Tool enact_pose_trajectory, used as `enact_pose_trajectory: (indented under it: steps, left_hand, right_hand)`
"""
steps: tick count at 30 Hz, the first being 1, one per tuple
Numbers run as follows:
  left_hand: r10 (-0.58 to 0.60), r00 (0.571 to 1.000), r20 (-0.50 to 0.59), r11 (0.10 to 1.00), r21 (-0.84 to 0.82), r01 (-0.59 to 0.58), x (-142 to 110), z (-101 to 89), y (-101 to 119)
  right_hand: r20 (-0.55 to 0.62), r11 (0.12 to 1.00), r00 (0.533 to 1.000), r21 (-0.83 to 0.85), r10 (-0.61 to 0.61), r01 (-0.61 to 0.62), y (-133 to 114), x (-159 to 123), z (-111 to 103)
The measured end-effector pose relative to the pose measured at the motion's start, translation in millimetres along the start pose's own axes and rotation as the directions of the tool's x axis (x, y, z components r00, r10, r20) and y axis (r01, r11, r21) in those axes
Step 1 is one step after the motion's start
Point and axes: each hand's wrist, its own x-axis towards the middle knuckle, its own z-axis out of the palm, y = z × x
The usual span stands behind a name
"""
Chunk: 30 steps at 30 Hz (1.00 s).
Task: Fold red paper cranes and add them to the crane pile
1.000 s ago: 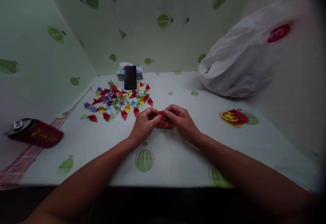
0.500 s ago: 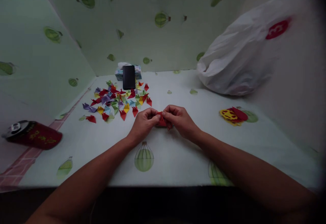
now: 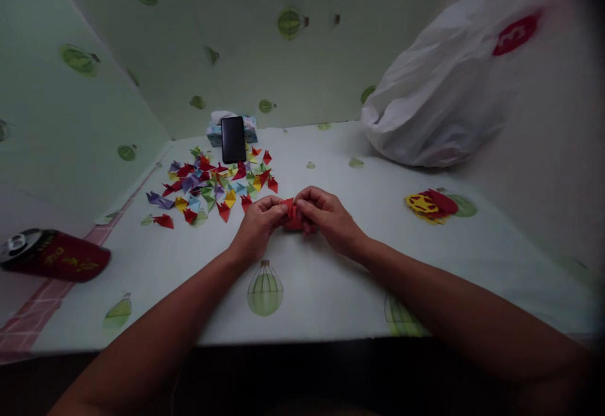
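Note:
A small piece of folded red paper (image 3: pixel 293 219) is held between my two hands, just above the middle of the table (image 3: pixel 326 296). My left hand (image 3: pixel 261 222) pinches its left side with thumb and forefinger. From the other side, my right hand (image 3: pixel 322 215) grips it, with fingers curled and thumb pressed in. The fingers hide part of the paper's shape. Beyond my left hand lies a spread of small folded paper pieces (image 3: pixel 224 210), pointed like little birds, in red, yellow, green, blue and purple.
A dark phone (image 3: pixel 233 140) leans on a tissue box (image 3: pixel 214 134) behind the paper pieces. At far left stands a red drink can (image 3: pixel 70 256). Red and yellow cut-out shapes (image 3: pixel 442 203) lie on the right, with a white plastic bag (image 3: pixel 435 101) behind them.
The view has shifted slightly. My fingertips have moved a little apart at the top of the red paper, so more of it shows; both hands still hold it.

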Motion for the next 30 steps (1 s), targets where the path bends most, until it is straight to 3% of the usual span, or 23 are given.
enact_pose_trajectory:
  steps: [4,9,16,30]
  left_hand:
    - [-0.016,0.999,0.05,0.997,-0.071,0.019,-0.2,0.2,0.1]
    - [-0.043,0.995,0.091,0.996,-0.073,0.05,0.4,-0.8,-0.9]
    - [0.036,0.997,0.073,0.995,-0.095,-0.029,2.6,-4.5,-3.6]
    - [0.204,0.977,0.055,0.956,0.205,-0.211,-3.3,-1.5,-4.2]
  right_hand:
    - [0.037,1.0,0.999,0.014,-0.01,0.009,-0.8,0.0,-0.8]
    - [0.063,0.984,0.997,0.168,0.047,-0.057,-0.5,1.0,-0.7]
    - [0.088,0.936,0.989,0.32,0.123,-0.145,0.7,1.0,0.8]
    - [-0.008,0.888,0.989,0.441,0.149,-0.13,5.4,-0.5,3.9]
